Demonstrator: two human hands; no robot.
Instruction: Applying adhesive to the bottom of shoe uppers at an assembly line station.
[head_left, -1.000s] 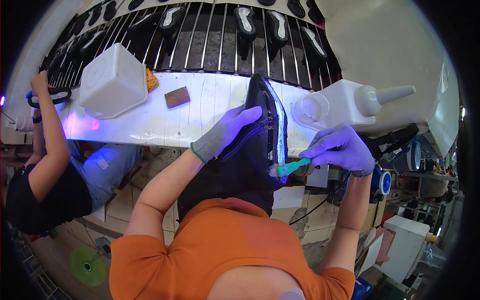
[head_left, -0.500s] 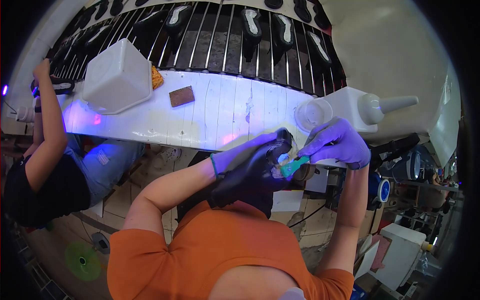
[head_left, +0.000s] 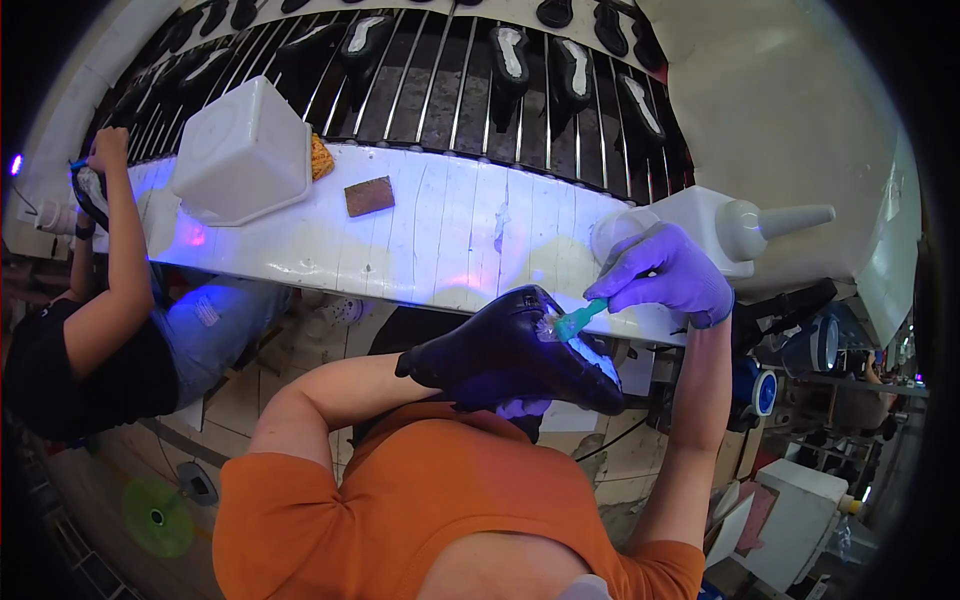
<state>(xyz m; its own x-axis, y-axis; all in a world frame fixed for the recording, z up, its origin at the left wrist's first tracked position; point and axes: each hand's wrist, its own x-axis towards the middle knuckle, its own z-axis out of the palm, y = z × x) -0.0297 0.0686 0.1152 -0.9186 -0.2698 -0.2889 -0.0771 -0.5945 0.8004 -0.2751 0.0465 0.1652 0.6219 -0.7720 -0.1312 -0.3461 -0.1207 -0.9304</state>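
The left hand [head_left: 505,400] is tucked under and into a black shoe [head_left: 515,355], held close in front of the chest below the white surface [head_left: 440,235]; only purple-gloved fingers [head_left: 522,408] peek out beneath the shoe, closed around it. The left forearm is bent across the body. The right hand [head_left: 665,272], also in a purple glove, hangs just above the shoe's right end, its fingers pinched shut on a green brush [head_left: 575,320] whose tip touches the shoe's edge. Right of the shoe, on the surface, stands a white bottle with a cone nozzle [head_left: 740,230]. Up and left of the shoe lie a brown block [head_left: 369,196] and a white tub [head_left: 243,152]. Far left of the shoe, another person's arm [head_left: 115,250] reaches up to the surface. Beyond the surface, a rack of shoe soles [head_left: 510,60] runs across.
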